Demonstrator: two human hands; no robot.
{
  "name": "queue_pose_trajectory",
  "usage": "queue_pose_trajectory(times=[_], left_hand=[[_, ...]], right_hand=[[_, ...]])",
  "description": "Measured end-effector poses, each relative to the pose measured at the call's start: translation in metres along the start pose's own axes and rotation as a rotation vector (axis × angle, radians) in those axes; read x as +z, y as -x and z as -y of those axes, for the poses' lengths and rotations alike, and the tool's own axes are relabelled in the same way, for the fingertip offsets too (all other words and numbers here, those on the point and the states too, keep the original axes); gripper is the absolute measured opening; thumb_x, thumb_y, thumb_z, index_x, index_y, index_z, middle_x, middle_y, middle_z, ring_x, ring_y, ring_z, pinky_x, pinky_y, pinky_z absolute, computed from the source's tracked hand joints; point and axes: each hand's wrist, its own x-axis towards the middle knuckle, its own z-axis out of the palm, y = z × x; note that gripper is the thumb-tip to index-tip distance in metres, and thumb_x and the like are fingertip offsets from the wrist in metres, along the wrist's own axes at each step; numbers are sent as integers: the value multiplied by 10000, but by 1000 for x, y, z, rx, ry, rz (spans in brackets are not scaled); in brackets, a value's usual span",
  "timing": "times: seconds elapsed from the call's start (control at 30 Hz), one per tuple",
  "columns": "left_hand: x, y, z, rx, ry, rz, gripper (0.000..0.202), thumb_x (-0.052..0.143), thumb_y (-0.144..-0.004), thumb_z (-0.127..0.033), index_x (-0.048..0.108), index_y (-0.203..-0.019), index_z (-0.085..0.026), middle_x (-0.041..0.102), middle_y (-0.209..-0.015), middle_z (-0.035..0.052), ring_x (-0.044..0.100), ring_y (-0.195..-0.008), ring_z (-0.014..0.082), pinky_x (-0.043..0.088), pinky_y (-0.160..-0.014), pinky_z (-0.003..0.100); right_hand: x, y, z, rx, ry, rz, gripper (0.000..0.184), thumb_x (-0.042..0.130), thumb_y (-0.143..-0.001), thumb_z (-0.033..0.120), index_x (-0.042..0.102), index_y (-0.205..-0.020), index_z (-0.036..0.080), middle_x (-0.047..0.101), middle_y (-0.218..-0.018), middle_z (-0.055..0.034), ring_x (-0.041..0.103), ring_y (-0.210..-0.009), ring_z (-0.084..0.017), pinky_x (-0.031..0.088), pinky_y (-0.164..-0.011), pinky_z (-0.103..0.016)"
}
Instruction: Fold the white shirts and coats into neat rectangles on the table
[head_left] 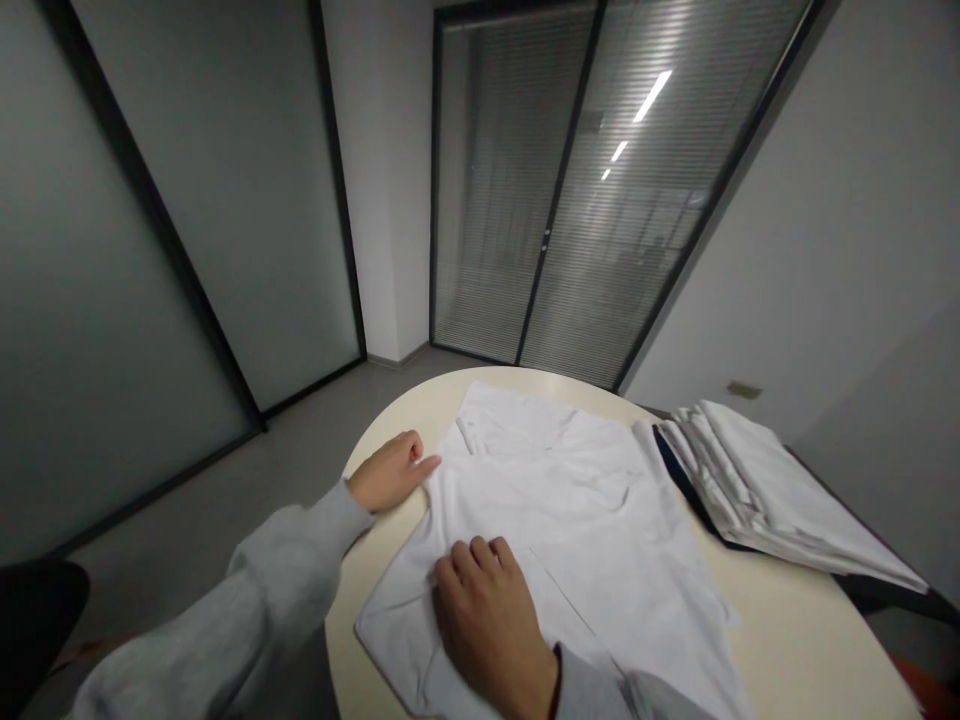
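Note:
A white shirt (555, 500) lies spread on the round cream table (795, 610), with creases and a folded-over part near its left side. At the shirt's left edge is my left hand (390, 473), its fingers curled and its thumb stretched out toward the cloth, apart from the fingers. My right hand (491, 625) rests on the near left part of the shirt. Its fingers are bent and close together against the fabric, and their tips are hidden from above.
A stack of folded white cloth (765, 480) sits on something dark at the table's right edge. Beyond the table stand a glass partition with blinds (517, 200) and frosted panels (217, 180). Part of a dark chair (41, 610) shows at lower left.

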Motion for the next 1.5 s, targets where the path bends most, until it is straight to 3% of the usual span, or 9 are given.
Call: queue_pose_trajectory(times=[0.2,0.37,0.47,0.6,0.7,0.87,1.03,1.17,1.5], left_hand=[[0,128,-19,-223,-200,106,280,644,-851,-431,577,-1041,-235,626,-893,7,591,-829,218,401,-787,334],[-4,151,5,-286,-28,222,578,551,-887,-349,460,-1446,-230,657,-845,-12,630,-808,206,440,-795,319],[-23,137,9,-315,-17,336,575,641,-826,-394,560,-1379,-258,655,-764,-39,617,-709,193,425,-680,285],[-37,75,4,-191,-16,119,471,595,-882,-543,672,-1240,-246,693,-824,1,622,-725,197,429,-693,294],[-22,8,10,-61,34,27,495,569,-877,-585,724,-1136,-192,715,-956,72,627,-827,224,450,-774,323],[20,-63,31,-82,124,316,478,670,-704,-624,713,-824,-163,572,-668,-4,523,-666,179,390,-643,285],[32,-63,28,-62,191,376,588,666,-713,-650,682,-1024,-151,553,-718,-32,488,-655,154,369,-611,262],[28,-50,22,-50,90,356,435,647,-783,-594,676,-844,-164,579,-731,-8,513,-707,169,364,-646,267],[41,-36,35,-24,152,179,423,582,-826,-606,653,-813,-189,548,-664,-26,498,-668,174,352,-626,268]], right_hand=[[-10,-3,3,21,-291,17,244,658,-843,179,603,-1078,216,617,-1151,-69,511,-1072,-268,399,-970,-445],[-17,-7,-17,112,-397,-141,470,624,-812,157,583,-1279,189,536,-1400,-124,444,-1294,-301,353,-1121,-497],[-11,-7,-40,240,-244,-105,383,576,-954,283,599,-1326,196,549,-1450,-136,439,-1345,-348,347,-1134,-559],[7,-3,-59,356,-87,36,436,515,-1022,389,578,-1413,207,557,-1497,-139,433,-1399,-405,301,-1157,-645],[14,0,-60,370,-55,60,484,516,-1023,434,549,-1456,219,532,-1532,-140,401,-1441,-415,272,-1174,-655],[4,-2,-67,383,-114,65,411,527,-1021,410,579,-1386,230,599,-1450,-114,470,-1391,-354,318,-1168,-584],[-1,-1,-68,381,-115,40,380,548,-1009,414,595,-1322,204,630,-1370,-109,493,-1339,-338,338,-1147,-537],[-11,-7,-78,348,-126,99,315,536,-1012,422,630,-1226,211,674,-1268,-102,574,-1227,-294,424,-1048,-460],[-61,14,-259,1128,42,207,483,441,-1018,461,565,-1373,158,709,-1191,-213,692,-1119,-333,493,-893,-418]])
